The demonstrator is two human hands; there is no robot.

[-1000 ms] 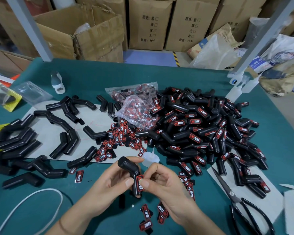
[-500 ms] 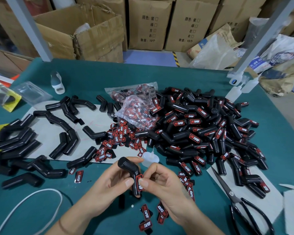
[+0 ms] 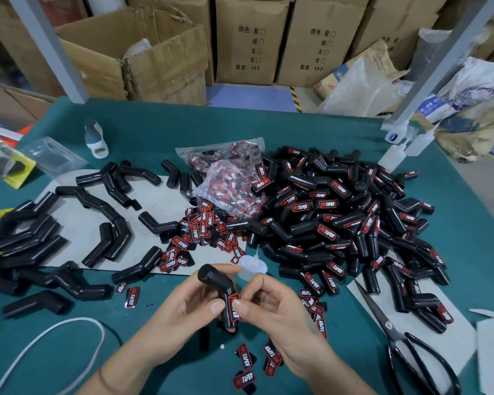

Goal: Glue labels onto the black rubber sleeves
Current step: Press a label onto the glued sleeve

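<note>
Over on the left, bare black rubber sleeves point(image 3: 37, 240) lie loose on the green table point(image 3: 468, 223) and across a grey sheet point(image 3: 77, 223), none of them carrying a label as far as I can see. A white cord point(image 3: 54, 337) loops along the near left edge.

In the middle, close to the person, the left hand point(image 3: 188, 315) grips one bent sleeve point(image 3: 220, 289) held upright, fingers curled behind it and the thumb lying against its lower leg. A red and black label point(image 3: 234, 306) sits on that lower leg. The right hand point(image 3: 274, 309) pinches in from the other side, its thumb tip pressed on the label's upper part. Just behind the hands stands a small clear glue bottle point(image 3: 253, 267). Loose labels point(image 3: 200, 229) are scattered behind it, with more spilling from a clear plastic bag point(image 3: 234, 189), and a few lie on the table under the right wrist.

To the right rises a big heap of labelled sleeves point(image 3: 340, 218). Black scissors point(image 3: 405, 346) lie near the right front corner, partly on a second grey sheet.
</note>
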